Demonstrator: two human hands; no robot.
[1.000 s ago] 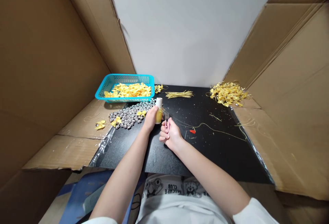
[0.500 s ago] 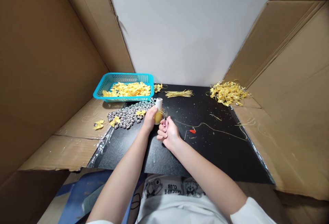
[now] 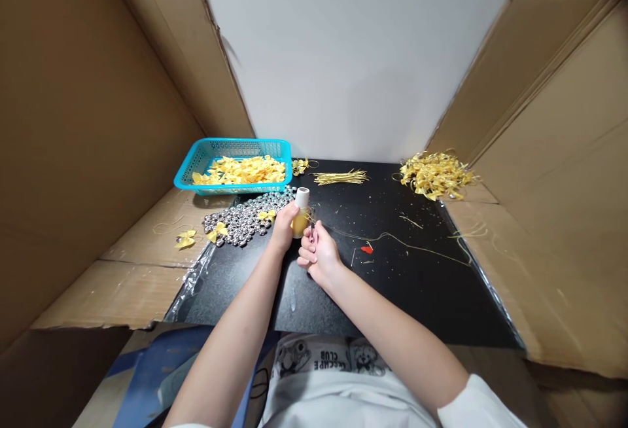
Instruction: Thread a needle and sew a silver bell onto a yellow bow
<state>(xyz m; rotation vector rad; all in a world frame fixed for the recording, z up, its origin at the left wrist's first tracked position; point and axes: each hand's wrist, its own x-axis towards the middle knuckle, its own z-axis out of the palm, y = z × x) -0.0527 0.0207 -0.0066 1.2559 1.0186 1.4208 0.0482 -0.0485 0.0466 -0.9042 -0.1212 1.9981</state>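
My left hand (image 3: 284,226) is wrapped round a thread spool (image 3: 302,197), an upright white tube with a hollow top and yellow lower part. Close against its right side, my right hand (image 3: 321,252) is closed on small pink-handled scissors (image 3: 313,234); the blades are too small to make out. Short yellowish strands stick out between the spool and the scissors. A long thin thread (image 3: 405,242) trails from there to the right over the black tabletop (image 3: 417,297).
A blue basket (image 3: 184,179) of yellow bows stands at the back left. Silver beads (image 3: 240,225) are spread before it, with bows (image 3: 185,239) nearby. Gold strips (image 3: 340,178) lie at the back, finished-looking yellow bows (image 3: 434,176) at right. Cardboard walls (image 3: 554,173) flank the table.
The view has shifted very slightly. Both hands keep their grips on the spool and the scissors, with the scissors' pink handles looking a little closer together.
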